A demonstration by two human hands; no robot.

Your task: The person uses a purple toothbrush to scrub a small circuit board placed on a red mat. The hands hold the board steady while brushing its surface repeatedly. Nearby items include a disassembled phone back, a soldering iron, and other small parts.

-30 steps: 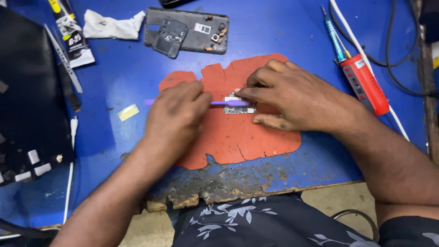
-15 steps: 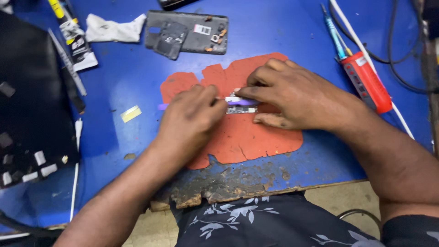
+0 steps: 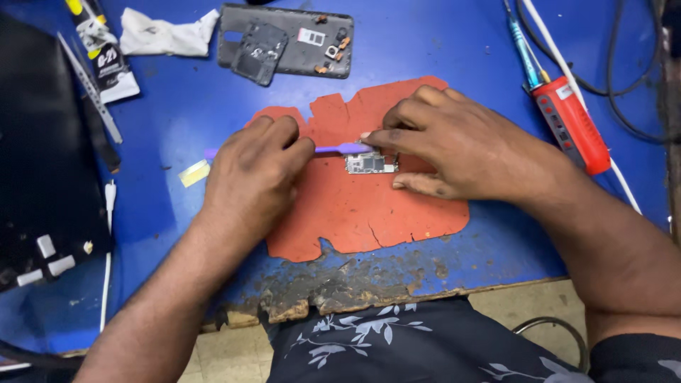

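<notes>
Mid-job, I'd say: the left hand [image 3: 252, 174] grips a purple tool [image 3: 339, 149] against the small circuit board [image 3: 369, 163], pinned on the orange mat [image 3: 369, 213] by right-hand fingers [image 3: 418, 183].

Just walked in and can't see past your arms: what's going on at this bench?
A person works on a small circuit board lying on an orange mat. The right hand steadies the board, while the left hand holds a purple tool whose tip is at the board's top edge. An opened phone back lies beyond.
</notes>
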